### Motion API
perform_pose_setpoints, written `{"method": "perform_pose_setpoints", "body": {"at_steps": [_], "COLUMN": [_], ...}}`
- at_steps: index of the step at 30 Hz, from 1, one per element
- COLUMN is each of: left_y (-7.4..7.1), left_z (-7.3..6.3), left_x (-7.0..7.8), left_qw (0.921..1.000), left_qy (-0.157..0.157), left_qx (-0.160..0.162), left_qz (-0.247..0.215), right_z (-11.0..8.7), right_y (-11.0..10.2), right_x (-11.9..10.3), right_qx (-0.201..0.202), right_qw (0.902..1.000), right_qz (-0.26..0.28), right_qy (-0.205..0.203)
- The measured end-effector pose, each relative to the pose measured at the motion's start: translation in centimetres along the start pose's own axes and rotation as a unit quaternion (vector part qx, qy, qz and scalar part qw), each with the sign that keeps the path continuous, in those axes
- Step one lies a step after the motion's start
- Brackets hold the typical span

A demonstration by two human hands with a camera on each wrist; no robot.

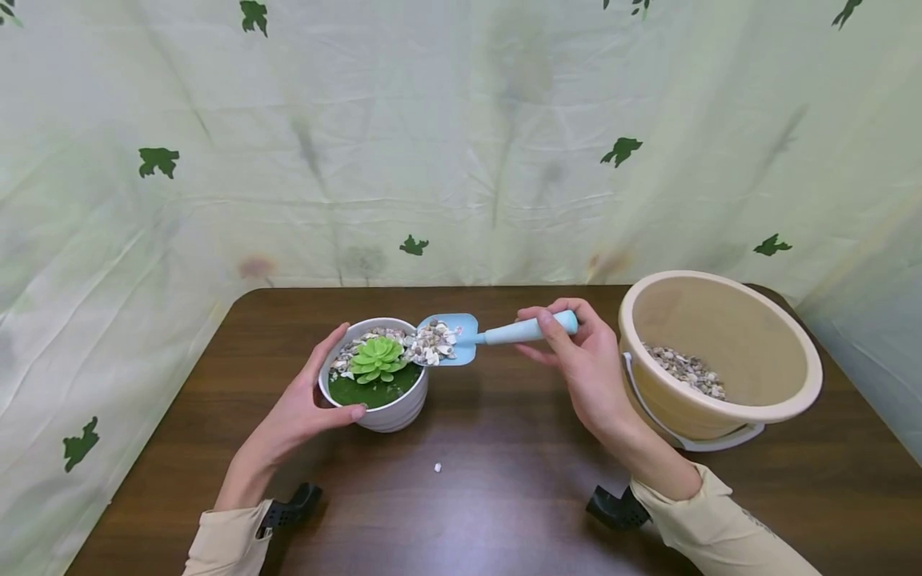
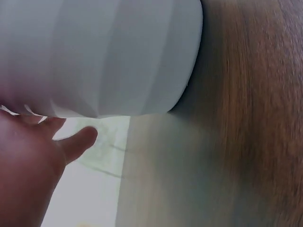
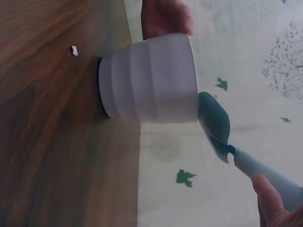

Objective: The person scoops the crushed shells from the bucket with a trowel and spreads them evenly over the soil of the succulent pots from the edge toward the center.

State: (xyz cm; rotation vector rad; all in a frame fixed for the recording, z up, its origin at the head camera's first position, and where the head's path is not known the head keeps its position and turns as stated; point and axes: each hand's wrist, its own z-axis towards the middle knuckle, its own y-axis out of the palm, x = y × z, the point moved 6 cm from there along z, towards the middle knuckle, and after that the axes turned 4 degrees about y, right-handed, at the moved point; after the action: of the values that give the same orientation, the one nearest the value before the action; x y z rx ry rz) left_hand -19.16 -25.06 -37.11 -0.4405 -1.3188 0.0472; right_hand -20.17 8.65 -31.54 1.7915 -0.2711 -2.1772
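Observation:
A white ribbed flower pot (image 1: 396,416) stands upright on the table, holding a green succulent (image 1: 378,360), a green mossy surface and pebbles along its far side. My left hand (image 1: 298,408) grips the pot from the left, thumb at the near rim and fingers round the far side. In my right hand (image 1: 591,376) is the handle of a light blue trowel (image 3: 218,123). Its blade tilts down at the pot's right rim, bearing a heap of small pebbles (image 1: 432,344) that reaches over the rim beside the succulent.
To the right stands a beige bucket (image 1: 785,410) with more pebbles (image 1: 687,372) inside and its handle hanging down in front. One white pebble (image 1: 437,467) lies on the brown table (image 1: 504,496) in front of the pot. A patterned curtain (image 1: 461,160) hangs behind.

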Motion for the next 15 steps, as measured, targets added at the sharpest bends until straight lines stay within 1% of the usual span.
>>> {"method": "perform_pose_setpoints", "body": {"at_steps": [2, 3, 8, 12, 15], "left_y": [0.1, 0.0, -0.1, -0.3, -0.3], "left_z": [0.0, 0.0, 0.0, 0.1, 0.0], "left_x": [-0.1, -0.1, -0.3, -0.2, -0.1], "left_qw": [0.9995, 0.9993, 0.9995, 0.9998, 0.9981], "left_qy": [-0.005, -0.005, 0.001, 0.002, 0.001], "left_qx": [-0.006, -0.007, 0.002, 0.01, 0.012], "left_qz": [-0.029, -0.036, -0.03, 0.019, 0.061], "right_z": [0.1, 0.1, 0.2, 0.3, 0.3], "right_y": [0.1, 0.1, 0.4, 0.6, 0.8], "right_x": [-0.2, -0.3, -0.7, -1.1, -1.3], "right_qx": [-0.003, -0.005, -0.016, -0.024, -0.027], "right_qw": [1.0, 0.9999, 0.9993, 0.9985, 0.9977], "right_qz": [-0.008, -0.012, -0.031, -0.047, -0.058], "right_qy": [-0.003, -0.004, -0.009, -0.017, -0.022]}}
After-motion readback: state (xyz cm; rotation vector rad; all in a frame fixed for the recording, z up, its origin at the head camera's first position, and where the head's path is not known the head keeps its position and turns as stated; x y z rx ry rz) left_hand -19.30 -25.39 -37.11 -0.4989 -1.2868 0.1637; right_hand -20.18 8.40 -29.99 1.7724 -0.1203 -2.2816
